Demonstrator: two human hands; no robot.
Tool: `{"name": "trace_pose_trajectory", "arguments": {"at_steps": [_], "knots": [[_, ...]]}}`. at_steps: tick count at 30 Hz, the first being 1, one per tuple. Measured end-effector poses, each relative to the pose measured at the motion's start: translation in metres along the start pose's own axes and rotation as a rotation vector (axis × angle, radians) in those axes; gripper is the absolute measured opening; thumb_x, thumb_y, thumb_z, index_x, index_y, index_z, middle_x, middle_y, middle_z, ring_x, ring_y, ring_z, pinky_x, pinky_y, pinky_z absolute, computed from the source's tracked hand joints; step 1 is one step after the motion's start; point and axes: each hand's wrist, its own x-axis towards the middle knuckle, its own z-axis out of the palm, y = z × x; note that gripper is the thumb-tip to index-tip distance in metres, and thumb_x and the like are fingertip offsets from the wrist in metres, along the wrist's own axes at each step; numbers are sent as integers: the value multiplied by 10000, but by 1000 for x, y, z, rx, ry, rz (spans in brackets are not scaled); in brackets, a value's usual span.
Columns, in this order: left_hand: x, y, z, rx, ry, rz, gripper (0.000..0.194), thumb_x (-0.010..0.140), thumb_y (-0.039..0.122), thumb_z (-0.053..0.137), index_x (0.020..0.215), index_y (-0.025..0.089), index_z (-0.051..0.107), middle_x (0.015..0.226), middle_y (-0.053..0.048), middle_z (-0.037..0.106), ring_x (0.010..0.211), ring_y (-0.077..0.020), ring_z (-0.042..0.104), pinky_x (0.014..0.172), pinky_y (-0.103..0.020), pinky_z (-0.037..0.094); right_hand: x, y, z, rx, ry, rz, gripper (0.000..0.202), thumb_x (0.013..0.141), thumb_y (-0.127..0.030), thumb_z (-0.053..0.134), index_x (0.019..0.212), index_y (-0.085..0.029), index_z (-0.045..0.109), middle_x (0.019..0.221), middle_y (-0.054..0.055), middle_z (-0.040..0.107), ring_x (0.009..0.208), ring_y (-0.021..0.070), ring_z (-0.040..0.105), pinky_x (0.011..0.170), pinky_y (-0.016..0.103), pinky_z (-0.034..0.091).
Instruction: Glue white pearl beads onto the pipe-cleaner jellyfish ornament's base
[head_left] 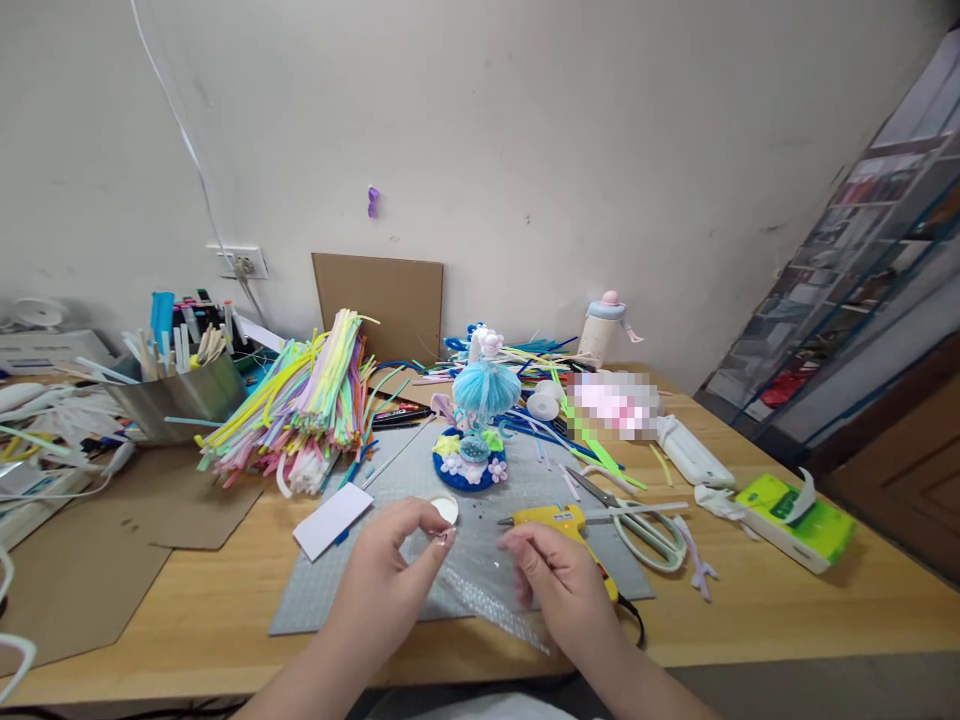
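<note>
My left hand (405,550) is above the grey cutting mat (315,595), thumb and fingertips pinched on something small and pale that I cannot make out. To its right, my right hand (551,570) has its fingers curled together; what they hold, if anything, is too small to tell. A strip of clear beads (499,608) in thin plastic lies between and below the hands. Just beyond my left fingertips is a round white disc (445,510). Behind the hands stands a blue fuzzy figure (484,400) on a dark blue base with flowers. A yellow glue gun (562,520) lies beside my right hand.
Scissors (649,535) and a green tissue pack (795,520) lie right. A white card (334,520), bundled pipe cleaners (300,400) and a metal pen holder (180,400) are left. Cardboard (382,300) leans on the wall near a bottle (600,330).
</note>
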Motion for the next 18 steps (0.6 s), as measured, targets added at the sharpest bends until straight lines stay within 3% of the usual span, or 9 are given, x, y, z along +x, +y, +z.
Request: {"name": "trace_pose_trajectory", "arguments": {"at_steps": [3,6,10,13,16,18], "knots": [[4,5,-5,-166,21,-92,147,786,303,588,695,195,627,791,-29,690,790,-195,634,749,-314,480,0,1,-1,-57,11,-26,304,893,-450,497,803,-206,653,497,-47,473,455,137,464,470,249,348],[10,6,-14,-135,-16,-178,122,731,308,634,710,204,694,800,-33,731,801,-222,661,764,-333,492,1,-1,-5,-75,-18,-48,281,890,-428,510,810,-204,658,538,-39,492,468,128,455,479,247,347],[17,6,-34,60,-166,-161,153,758,343,619,760,251,741,767,-14,750,751,-220,673,718,-317,489,4,-4,-10,-42,-76,-38,219,896,-401,512,844,-208,601,523,-71,454,433,106,445,442,220,337],[21,8,-46,78,-292,-101,168,791,331,585,753,255,730,729,6,733,705,-187,655,668,-270,467,9,-7,-13,20,-130,-31,201,909,-385,497,822,-211,547,528,-79,462,441,101,477,441,201,377],[22,14,-46,-146,-327,-123,181,794,351,588,732,215,689,779,-13,710,772,-181,630,712,-263,460,13,-12,-14,72,-197,-71,238,922,-376,481,795,-192,564,543,-38,566,500,127,562,513,231,472],[21,16,-38,-362,-313,-176,218,798,371,584,706,187,655,829,-39,699,813,-182,617,744,-266,457,14,-14,-15,96,-172,-148,230,914,-393,486,903,-185,585,708,31,664,656,175,639,626,292,526]]}}
